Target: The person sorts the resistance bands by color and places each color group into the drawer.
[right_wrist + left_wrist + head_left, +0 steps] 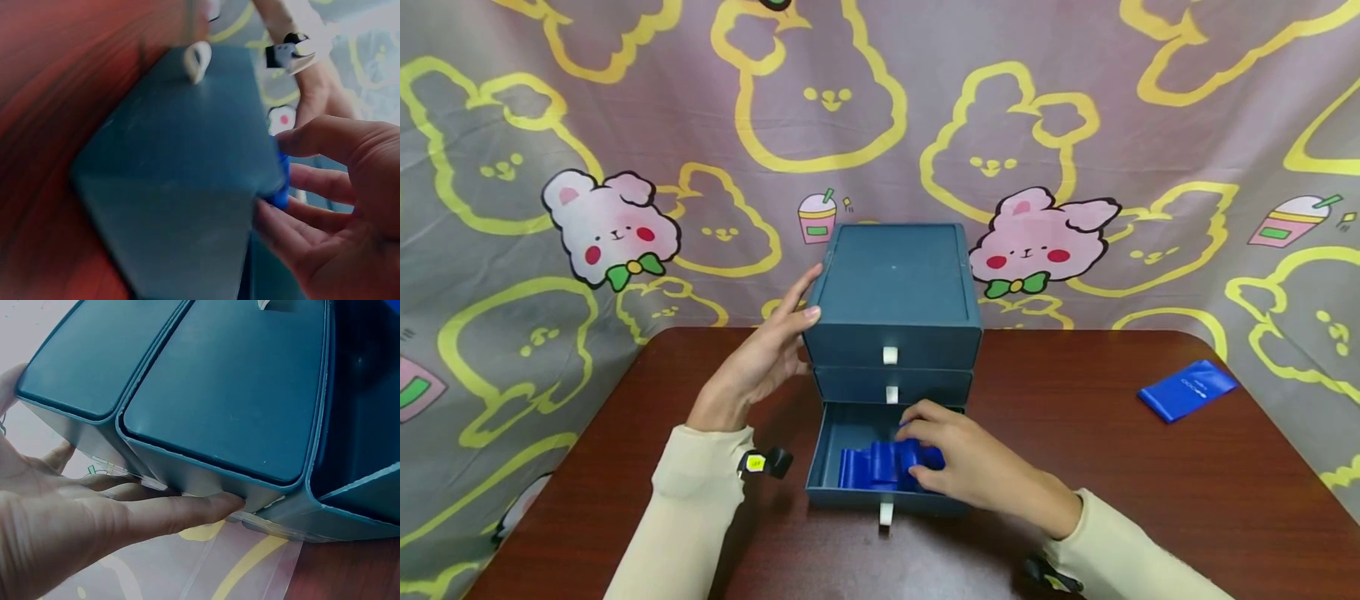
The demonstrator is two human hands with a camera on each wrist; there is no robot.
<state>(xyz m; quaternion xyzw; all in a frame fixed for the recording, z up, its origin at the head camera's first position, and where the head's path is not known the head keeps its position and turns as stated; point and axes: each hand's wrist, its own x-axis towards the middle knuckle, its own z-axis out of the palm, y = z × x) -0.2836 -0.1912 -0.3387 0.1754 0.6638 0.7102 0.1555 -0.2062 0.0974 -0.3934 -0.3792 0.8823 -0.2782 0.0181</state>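
Note:
A dark teal desktop drawer unit stands on the table, its bottom drawer pulled out. Several glossy blue folded strips lie in that drawer towards its front. My right hand reaches over the drawer's right front corner. Its thumb and curled fingers are around a blue folded strip, partly hidden by the hand and the drawer wall. My left hand rests against the unit's left side, thumb near the top edge. In the left wrist view its fingers lie straight along that side.
A flat blue strip with white lettering lies on the brown table at the right. Two upper drawers are closed, with white pull tabs. A patterned cloth hangs behind the table.

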